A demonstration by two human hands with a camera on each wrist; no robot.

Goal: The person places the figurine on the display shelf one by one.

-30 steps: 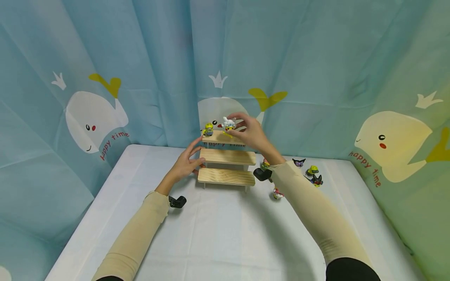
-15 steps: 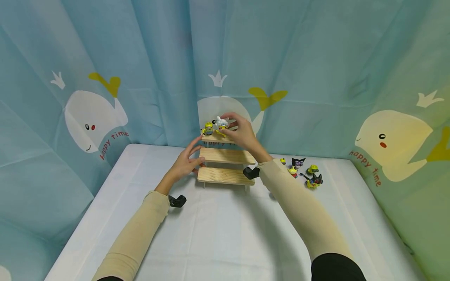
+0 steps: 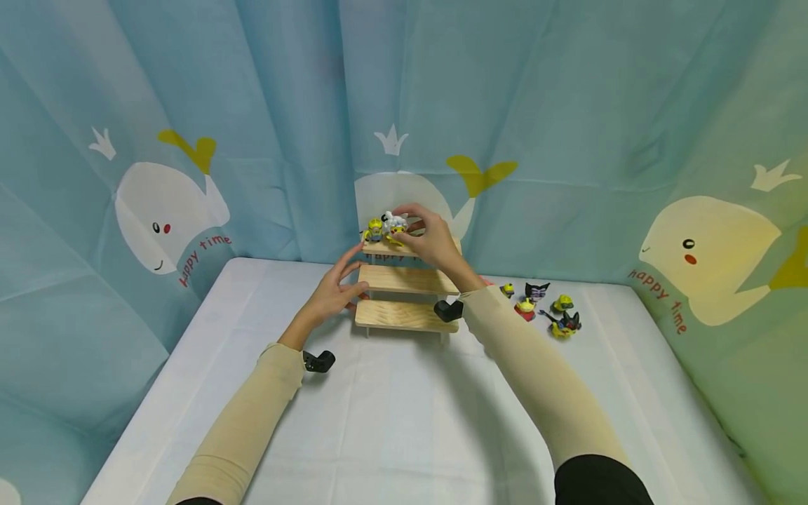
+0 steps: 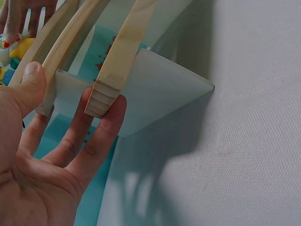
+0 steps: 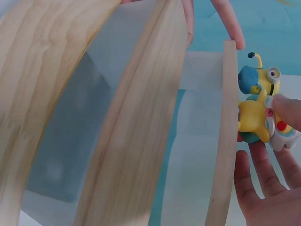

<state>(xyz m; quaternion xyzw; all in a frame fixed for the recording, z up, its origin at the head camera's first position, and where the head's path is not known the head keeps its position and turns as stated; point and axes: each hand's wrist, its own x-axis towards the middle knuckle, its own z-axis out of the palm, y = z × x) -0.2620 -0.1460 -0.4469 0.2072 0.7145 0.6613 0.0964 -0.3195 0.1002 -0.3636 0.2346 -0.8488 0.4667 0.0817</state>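
Note:
A three-tier wooden display shelf (image 3: 407,279) stands on the table against the curtain. My left hand (image 3: 330,294) holds its left end; in the left wrist view the thumb lies on a middle board (image 4: 70,40) and fingertips touch the lowest board (image 4: 123,52). My right hand (image 3: 435,242) pinches a small yellow figurine with a fluffy white hat (image 3: 394,221) at the top tier. In the right wrist view the figurine's yellow body (image 5: 254,115) is right at the top board's surface. Close on its left stands a Minion figurine (image 3: 374,230), yellow and blue.
Right of the shelf, on the white-covered table (image 3: 379,414), lie several small figurines, among them a black-eared one (image 3: 564,325), a red-and-yellow one (image 3: 525,309) and a purple-and-black one (image 3: 536,291). A whale-print curtain (image 3: 555,126) hangs behind. My right forearm overlaps part of the figurine area.
My right hand has moved left along the top tier, bringing the white-hatted figurine close beside the Minion figurine. My left hand has stayed on the shelf's end.

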